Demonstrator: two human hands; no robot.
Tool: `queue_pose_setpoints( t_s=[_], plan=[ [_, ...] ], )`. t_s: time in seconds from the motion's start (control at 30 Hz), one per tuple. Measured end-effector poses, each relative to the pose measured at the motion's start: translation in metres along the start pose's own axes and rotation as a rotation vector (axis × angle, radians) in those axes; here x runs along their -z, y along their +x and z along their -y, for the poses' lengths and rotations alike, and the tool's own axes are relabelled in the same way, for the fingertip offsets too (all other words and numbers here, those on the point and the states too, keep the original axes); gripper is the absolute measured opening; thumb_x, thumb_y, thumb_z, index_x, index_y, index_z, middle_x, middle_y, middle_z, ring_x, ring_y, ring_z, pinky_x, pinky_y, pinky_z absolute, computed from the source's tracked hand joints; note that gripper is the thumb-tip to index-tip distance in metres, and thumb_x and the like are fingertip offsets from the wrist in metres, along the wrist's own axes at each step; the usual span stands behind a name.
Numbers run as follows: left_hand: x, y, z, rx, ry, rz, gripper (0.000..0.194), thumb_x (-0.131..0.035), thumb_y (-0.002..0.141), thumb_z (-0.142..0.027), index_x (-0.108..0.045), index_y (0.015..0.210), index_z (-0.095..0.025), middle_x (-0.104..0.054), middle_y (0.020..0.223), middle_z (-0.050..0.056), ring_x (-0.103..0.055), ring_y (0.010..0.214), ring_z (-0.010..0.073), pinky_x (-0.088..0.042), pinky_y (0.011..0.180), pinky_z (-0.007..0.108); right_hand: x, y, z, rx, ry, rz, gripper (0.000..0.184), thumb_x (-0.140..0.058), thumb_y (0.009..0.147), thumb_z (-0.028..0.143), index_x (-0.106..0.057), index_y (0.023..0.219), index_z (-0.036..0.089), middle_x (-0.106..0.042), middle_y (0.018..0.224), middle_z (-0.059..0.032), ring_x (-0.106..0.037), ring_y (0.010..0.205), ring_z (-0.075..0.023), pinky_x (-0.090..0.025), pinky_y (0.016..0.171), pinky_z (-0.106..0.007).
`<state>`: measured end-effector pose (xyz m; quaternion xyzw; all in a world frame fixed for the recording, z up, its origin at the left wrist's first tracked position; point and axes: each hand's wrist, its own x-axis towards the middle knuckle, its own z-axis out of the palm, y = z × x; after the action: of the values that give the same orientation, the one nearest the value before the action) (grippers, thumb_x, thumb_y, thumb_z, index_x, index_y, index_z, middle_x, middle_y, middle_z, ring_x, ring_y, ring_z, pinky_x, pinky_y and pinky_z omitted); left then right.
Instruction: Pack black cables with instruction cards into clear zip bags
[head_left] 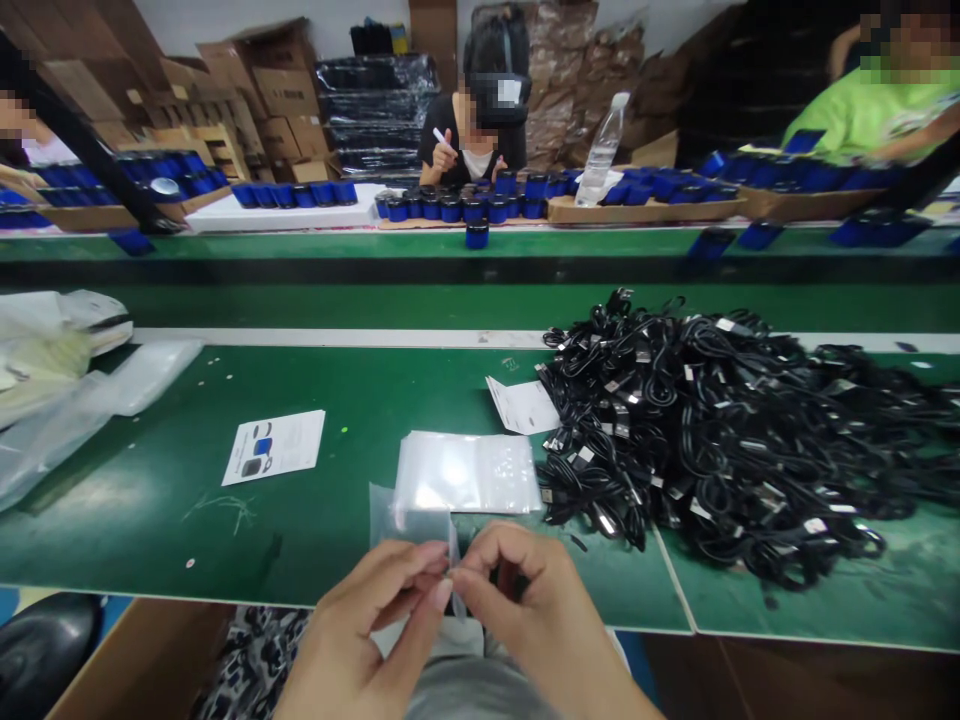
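Note:
My left hand (379,620) and my right hand (529,610) meet at the near edge of the green table (315,520). Both pinch the rim of a small clear plastic bag (409,522). Something dark shows under my right fingers; I cannot make it out. Just beyond lies a stack of clear plastic bags (469,472). A big heap of coiled black cables (735,440) fills the table to the right.
A printed leaflet (275,446) lies at left, a white slip (523,405) by the cables. Loose plastic wrapping (67,385) is piled far left. Past the green belt (450,300), other people sit behind rows of blue cylinders (465,205) and a water bottle (604,150).

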<state>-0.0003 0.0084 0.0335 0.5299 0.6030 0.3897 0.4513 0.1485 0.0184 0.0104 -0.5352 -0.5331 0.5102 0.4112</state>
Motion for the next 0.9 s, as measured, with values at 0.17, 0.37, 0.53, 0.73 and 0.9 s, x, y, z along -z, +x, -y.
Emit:
queue_pose_setpoints(
  t_s=[0.17, 0.37, 0.53, 0.73, 0.9],
  plan=[
    [-0.005, 0.008, 0.001, 0.038, -0.027, 0.072, 0.012, -0.069, 0.071, -0.032, -0.077, 0.074, -0.023, -0.065, 0.067, 0.0, -0.063, 0.06, 0.0135, -0.051, 0.053, 0.017, -0.003, -0.001, -0.002, -0.011, 0.017, 0.013, 0.02, -0.059, 0.074, 0.023, -0.053, 0.056, 0.017, -0.05, 0.054, 0.0035, -0.041, 0.049, -0.009, -0.03, 0.046, -0.02],
    [-0.002, 0.015, 0.0, 0.059, 0.08, 0.145, 0.024, -0.061, 0.076, -0.034, -0.071, 0.06, -0.018, -0.059, 0.06, 0.0, -0.055, 0.057, 0.013, -0.042, 0.051, 0.019, 0.001, -0.003, -0.005, -0.014, 0.006, 0.097, 0.017, -0.062, 0.078, 0.023, -0.058, 0.063, 0.017, -0.055, 0.059, 0.0026, -0.045, 0.053, -0.0105, -0.033, 0.05, -0.021],
    [0.001, 0.018, 0.001, 0.087, 0.125, 0.224, 0.015, -0.06, 0.074, -0.029, -0.064, 0.064, -0.018, -0.058, 0.058, -0.002, -0.052, 0.056, 0.0122, -0.041, 0.052, 0.018, 0.002, -0.006, -0.005, 0.152, -0.065, 0.149, 0.017, -0.051, 0.087, 0.018, -0.05, 0.07, 0.019, -0.05, 0.069, 0.0035, -0.048, 0.062, -0.011, -0.035, 0.055, -0.021],
    [0.002, 0.013, 0.008, -0.004, 0.104, 0.402, 0.031, -0.042, 0.089, -0.041, -0.044, 0.064, -0.022, -0.046, 0.056, -0.005, -0.048, 0.05, 0.0113, -0.041, 0.049, 0.018, 0.007, -0.008, 0.007, 0.269, -0.162, 0.263, 0.024, -0.035, 0.095, 0.016, -0.042, 0.073, 0.021, -0.049, 0.075, 0.0018, -0.05, 0.069, -0.0114, -0.04, 0.065, -0.022],
    [0.001, 0.012, 0.009, -0.221, 0.28, 0.323, 0.032, -0.041, 0.088, -0.03, -0.039, 0.057, -0.021, -0.043, 0.052, -0.006, -0.042, 0.048, 0.0096, -0.034, 0.047, 0.018, -0.003, -0.006, 0.004, 0.358, -0.327, 0.177, 0.021, -0.035, 0.09, 0.016, -0.039, 0.07, 0.021, -0.046, 0.067, 0.0015, -0.047, 0.058, -0.0121, -0.036, 0.053, -0.023]
  ],
)
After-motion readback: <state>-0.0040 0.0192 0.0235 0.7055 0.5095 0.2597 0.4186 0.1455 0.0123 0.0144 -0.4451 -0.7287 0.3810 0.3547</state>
